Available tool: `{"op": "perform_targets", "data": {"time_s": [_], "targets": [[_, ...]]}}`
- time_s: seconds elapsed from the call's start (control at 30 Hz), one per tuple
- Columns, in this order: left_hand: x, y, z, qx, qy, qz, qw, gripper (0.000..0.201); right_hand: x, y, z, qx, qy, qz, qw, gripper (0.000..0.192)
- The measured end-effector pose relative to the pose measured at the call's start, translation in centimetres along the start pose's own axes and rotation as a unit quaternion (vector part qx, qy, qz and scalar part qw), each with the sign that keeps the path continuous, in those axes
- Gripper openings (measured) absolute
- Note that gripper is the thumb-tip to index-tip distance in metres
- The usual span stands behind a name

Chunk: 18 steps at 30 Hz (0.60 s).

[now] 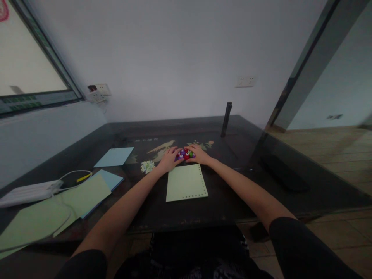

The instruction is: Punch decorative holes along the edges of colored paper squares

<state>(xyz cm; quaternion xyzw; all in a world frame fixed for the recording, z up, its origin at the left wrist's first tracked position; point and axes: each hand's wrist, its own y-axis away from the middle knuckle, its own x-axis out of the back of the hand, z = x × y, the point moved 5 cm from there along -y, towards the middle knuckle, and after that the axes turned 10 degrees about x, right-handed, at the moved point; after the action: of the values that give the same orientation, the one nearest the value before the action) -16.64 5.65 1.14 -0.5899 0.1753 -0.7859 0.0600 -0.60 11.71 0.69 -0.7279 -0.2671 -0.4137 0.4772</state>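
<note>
Both of my hands rest on the dark table, cupped around a tight cluster of small round objects in purple, red and green with white spots (186,155). They look like little balls or pots; their exact kind is too small to make out. My left hand (169,159) curves around the left side of the cluster. Against the right side presses my right hand (198,154), its fingers bent over the far edge. A pale green punched sheet of paper (186,183) lies just in front of the hands. Left of my left hand is a whitish flower-like cluster (148,166).
A black upright device (226,119) stands at the back right of the dark table (232,201). Pale blue paper (114,157), green sheets (72,199), a white power strip (30,192) and cables lie to the left. A dark flat object (285,173) lies at right.
</note>
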Motion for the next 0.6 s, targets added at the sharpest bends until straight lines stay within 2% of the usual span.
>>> {"op": "perform_targets", "data": {"time_s": [0.33, 0.5, 0.6], "targets": [[0.5, 0.3, 0.2, 0.012, -0.005, 0.008, 1.000, 0.060, 0.2, 0.4, -0.1, -0.005, -0.013, 0.002, 1.000, 0.072], [3.2, 0.2, 1.6, -0.007, 0.015, 0.066, 0.998, 0.048, 1.4, 0.4, -0.3, -0.012, -0.020, 0.028, 0.999, 0.065], [5.5, 0.4, 3.9, -0.047, 0.065, 0.101, 0.992, 0.034, 2.9, 0.8, -1.2, -0.006, -0.028, 0.064, 0.998, 0.050]]}}
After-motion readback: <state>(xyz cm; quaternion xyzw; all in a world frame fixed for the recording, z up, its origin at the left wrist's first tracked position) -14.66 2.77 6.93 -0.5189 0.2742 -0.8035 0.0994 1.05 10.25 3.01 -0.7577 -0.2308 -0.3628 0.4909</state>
